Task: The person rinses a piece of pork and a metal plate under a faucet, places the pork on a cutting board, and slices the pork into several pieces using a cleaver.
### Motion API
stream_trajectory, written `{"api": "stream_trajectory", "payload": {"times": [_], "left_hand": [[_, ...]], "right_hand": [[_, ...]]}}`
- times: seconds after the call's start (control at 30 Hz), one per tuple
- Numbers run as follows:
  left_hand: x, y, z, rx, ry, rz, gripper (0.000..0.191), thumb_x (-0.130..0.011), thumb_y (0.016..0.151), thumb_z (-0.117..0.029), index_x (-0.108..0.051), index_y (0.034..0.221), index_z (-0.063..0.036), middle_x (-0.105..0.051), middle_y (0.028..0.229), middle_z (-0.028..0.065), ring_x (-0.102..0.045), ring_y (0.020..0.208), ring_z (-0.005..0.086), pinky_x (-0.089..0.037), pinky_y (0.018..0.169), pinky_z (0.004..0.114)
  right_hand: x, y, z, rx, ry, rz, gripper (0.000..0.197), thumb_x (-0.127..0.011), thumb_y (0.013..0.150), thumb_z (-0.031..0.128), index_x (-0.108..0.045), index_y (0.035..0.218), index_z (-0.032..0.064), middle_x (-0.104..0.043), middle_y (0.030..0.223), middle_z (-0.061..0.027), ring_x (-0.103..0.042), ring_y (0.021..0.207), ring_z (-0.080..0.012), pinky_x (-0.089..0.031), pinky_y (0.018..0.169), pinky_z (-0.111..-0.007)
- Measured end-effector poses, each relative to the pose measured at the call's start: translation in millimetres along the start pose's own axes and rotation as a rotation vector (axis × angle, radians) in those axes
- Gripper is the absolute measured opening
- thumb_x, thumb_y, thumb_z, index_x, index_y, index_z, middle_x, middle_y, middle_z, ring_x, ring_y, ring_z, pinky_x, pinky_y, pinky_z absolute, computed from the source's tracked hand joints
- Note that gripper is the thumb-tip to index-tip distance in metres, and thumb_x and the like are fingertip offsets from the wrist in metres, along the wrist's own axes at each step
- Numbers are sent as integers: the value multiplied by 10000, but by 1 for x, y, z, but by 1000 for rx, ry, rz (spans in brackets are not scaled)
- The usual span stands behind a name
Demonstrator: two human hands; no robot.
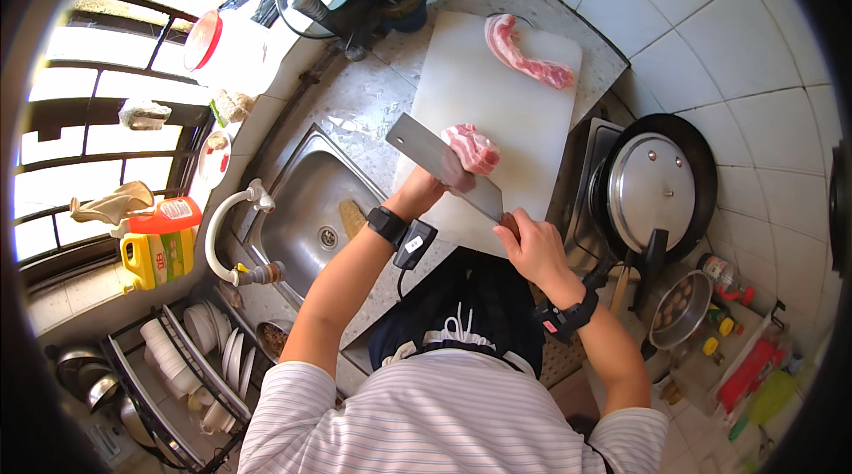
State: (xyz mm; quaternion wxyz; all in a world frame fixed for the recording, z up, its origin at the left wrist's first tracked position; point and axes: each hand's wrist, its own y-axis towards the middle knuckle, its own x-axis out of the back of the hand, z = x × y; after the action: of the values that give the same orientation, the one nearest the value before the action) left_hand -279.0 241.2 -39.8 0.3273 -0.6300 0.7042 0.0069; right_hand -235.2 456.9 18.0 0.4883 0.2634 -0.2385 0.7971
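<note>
My right hand (538, 249) is closed around the wooden handle of a cleaver (432, 153), whose wide steel blade slants up and left over the near part of a white cutting board (512, 108). A chunk of raw pork belly (471, 146) lies against the far side of the blade. My left hand (424, 191) is at the near side of the blade; its fingers are partly hidden by the steel, so whether they grip anything does not show. A longer curved strip of pork belly (526, 61) rests at the board's far right corner.
Left of the board is a steel sink (299, 208) with a white faucet (216, 228). A lidded pan (655, 188) stands at the right, with a pot of eggs (680, 309) nearer. A dish rack (193, 367) holds crockery at lower left. Bottles line the windowsill.
</note>
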Motion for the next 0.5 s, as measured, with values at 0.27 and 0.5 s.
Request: {"api": "stream_trajectory", "payload": {"times": [0.27, 0.5], "left_hand": [[2, -11, -6, 81, 209, -72, 236, -456, 896, -294, -527, 975, -83, -484, 700, -8, -425, 531, 74, -318, 468, 209], [13, -20, -1, 79, 345, -49, 187, -482, 870, -160, -561, 989, -38, -495, 692, -2, -438, 535, 69, -337, 445, 223]], "right_hand": [[-10, 26, 14, 35, 69, 52, 345, -558, 851, 372, -541, 813, 29, -599, 630, -171, -580, 616, -394, -464, 545, -457], [-2, 6, 6, -81, -2, 202, 326, -565, 848, 366, -571, 837, 40, -610, 661, -171, -587, 657, -395, -469, 575, -454]]}}
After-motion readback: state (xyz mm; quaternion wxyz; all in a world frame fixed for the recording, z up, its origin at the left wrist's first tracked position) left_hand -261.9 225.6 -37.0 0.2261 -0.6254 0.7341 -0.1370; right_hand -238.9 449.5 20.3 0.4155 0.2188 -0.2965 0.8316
